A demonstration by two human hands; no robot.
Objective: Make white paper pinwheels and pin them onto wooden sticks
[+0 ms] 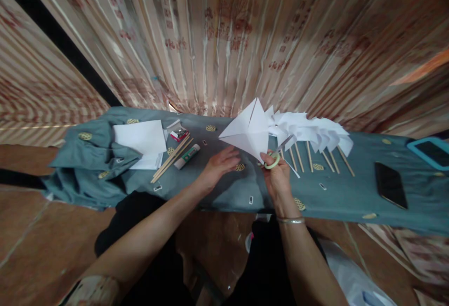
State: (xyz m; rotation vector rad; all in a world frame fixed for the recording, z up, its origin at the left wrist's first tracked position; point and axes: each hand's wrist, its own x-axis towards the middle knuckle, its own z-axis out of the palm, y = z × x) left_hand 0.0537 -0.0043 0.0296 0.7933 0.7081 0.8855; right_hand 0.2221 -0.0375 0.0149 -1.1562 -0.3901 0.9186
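Note:
A square sheet of white paper (pixel 257 138) is held up over the cloth, with slits cut in from its corners toward the middle. My right hand (pixel 277 177) pinches its lower corner and also has the scissors (pixel 272 161) with pale green handles in its grip; the blades point up and to the right. Just below the paper's left side, my left hand (pixel 221 166) is open with its fingers stretched out, apart from the sheet as far as I can see. To the right lie several white paper pinwheels (pixel 326 134) on wooden sticks, overlapping in a row.
A stack of white paper (pixel 140 137) lies on the left of the grey cloth (pixel 217 198). Beside it are wooden sticks (pixel 171 158), a glue stick (pixel 187 156) and a small red-and-white box (pixel 178 134). A phone (pixel 391 185) and a blue-framed device (pixel 430 152) lie at right. A curtain (pixel 224 39) hangs behind.

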